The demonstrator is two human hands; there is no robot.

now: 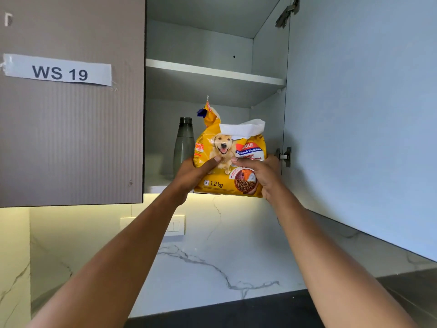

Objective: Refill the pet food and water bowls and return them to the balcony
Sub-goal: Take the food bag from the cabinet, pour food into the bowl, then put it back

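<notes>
Both hands grip a yellow dog food bag upright at the open cabinet's lower shelf edge: left hand on its left side, right hand on its right, thumbs across the front. Its torn top gapes. Behind it stands a dark bottle, perhaps touching.

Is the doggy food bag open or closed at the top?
Open. The dog food bag has a torn top, with its white inside folded outward. Both hands hold it upright at the cupboard.

bottle stands left of, seemingly behind, bag.
</notes>
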